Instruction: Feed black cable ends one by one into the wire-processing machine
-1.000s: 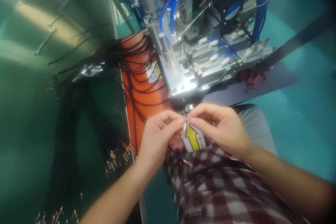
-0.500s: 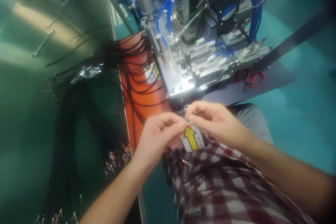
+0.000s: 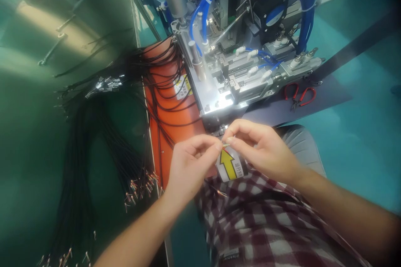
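A green bench (image 3: pixel 25 167) carries black cables (image 3: pixel 77 142), some crossing its right edge onto an orange plate (image 3: pixel 178 112). By the plate's near right corner, the left hand (image 3: pixel 191 160) and right hand (image 3: pixel 266 150) pinch thin wire ends (image 3: pixel 226 145) between fingertips.

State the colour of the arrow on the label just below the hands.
The arrow is yellow with a black outline, best seen in the head view.

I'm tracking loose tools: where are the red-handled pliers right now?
In the head view, the red-handled pliers lie right of centre on the grey surface, just below the metal machine in the picture, up and right from the right hand.
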The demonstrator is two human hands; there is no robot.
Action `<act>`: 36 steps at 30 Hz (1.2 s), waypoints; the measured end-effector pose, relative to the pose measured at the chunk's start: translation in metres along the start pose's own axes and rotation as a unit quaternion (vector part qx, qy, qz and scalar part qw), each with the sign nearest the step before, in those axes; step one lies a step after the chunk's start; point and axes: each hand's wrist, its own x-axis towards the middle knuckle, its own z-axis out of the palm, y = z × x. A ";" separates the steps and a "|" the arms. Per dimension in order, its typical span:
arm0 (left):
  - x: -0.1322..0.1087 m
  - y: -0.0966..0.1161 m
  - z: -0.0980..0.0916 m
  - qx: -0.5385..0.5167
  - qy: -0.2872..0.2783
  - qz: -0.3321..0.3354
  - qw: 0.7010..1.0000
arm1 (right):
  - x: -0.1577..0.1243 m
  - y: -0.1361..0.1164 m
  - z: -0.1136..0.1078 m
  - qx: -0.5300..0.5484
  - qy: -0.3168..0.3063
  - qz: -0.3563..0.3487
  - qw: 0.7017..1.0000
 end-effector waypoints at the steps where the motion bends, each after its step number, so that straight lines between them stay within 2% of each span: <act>1: 0.000 -0.001 0.000 -0.004 0.006 0.002 1.000 | -0.001 0.001 0.001 0.024 0.007 0.023 0.999; 4: 0.000 -0.001 0.001 -0.010 0.019 0.011 1.000 | -0.004 0.002 0.005 0.061 0.034 0.071 0.995; 8: 0.000 -0.001 0.002 -0.013 0.022 0.013 1.000 | -0.010 0.002 0.013 0.018 0.080 0.054 0.995; 11: -0.001 -0.002 0.003 -0.021 0.033 0.014 0.999 | -0.012 0.003 0.019 0.035 0.098 0.067 0.992; 14: -0.002 -0.003 0.006 -0.045 0.047 0.024 0.998 | -0.013 0.003 0.024 0.052 0.095 0.082 0.991; 19: -0.003 -0.004 0.006 -0.070 0.051 0.025 0.996 | -0.015 0.003 0.031 0.030 0.111 0.061 0.991; 26: -0.001 0.002 0.007 -0.109 0.046 0.002 0.993 | -0.012 0.000 0.030 0.131 0.099 0.113 0.980; 36: -0.001 -0.002 0.006 -0.069 0.051 0.008 0.996 | -0.008 -0.001 0.031 0.130 0.104 0.114 0.979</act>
